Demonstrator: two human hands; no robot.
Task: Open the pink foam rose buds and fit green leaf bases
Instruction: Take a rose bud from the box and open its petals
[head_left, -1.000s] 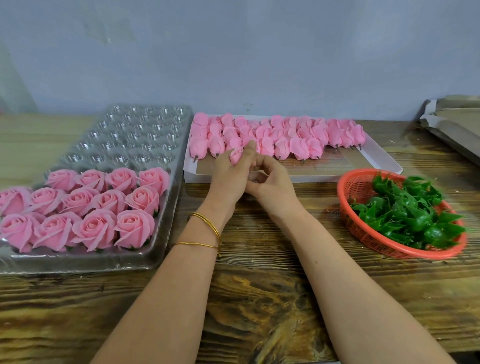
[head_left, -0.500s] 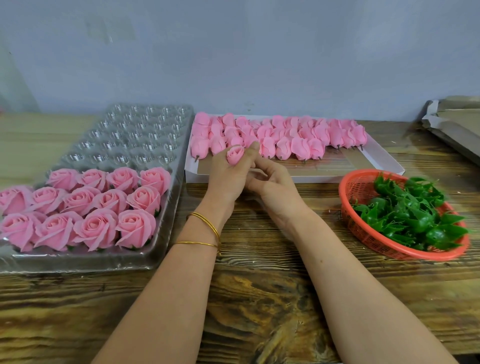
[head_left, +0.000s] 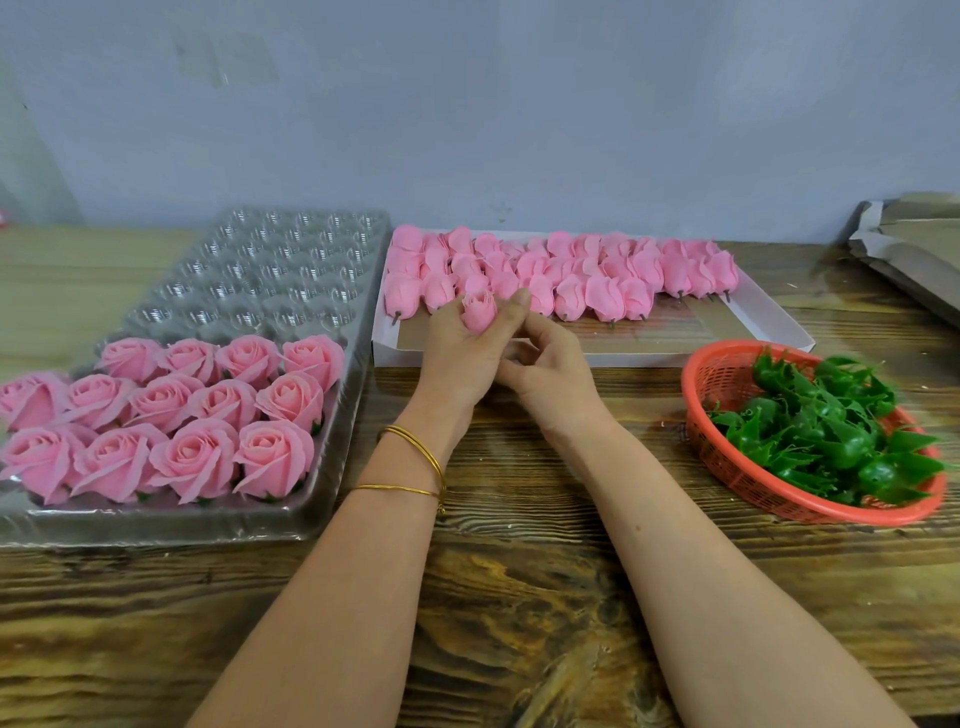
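A rough wooden plank desk (head_left: 519, 597) is carrying everything in front of a grey-blue wall (head_left: 467, 104); at the left a clear plastic blister tray (head_left: 270, 270) is lying flat, with opened pink foam roses (head_left: 197, 457) filling its near rows; at the back centre a shallow white cardboard box (head_left: 769, 317) is holding closed pink foam buds (head_left: 597, 280) packed in rows, their short dark stems pointing toward the person; at the right an orange-red plastic mesh basket (head_left: 696, 379) is holding a heap of green plastic leaf bases (head_left: 821, 431), well apart from both hands; folded brown paper (head_left: 914, 244) is lying at the far right edge.

The left hand (head_left: 457, 353), with two thin gold bangles (head_left: 415, 447) on its wrist, is hovering over the box's near rim with its back to the camera; its fingers and thumb are curling round one pink foam rose bud (head_left: 479, 310), which is pointing petal tips up just in front of the packed rows, its lower half being covered by the hand. The right hand (head_left: 550, 364) is touching the left one just below the bud, its fingers curling in toward the left palm; whether it is pinching the stem cannot be told.
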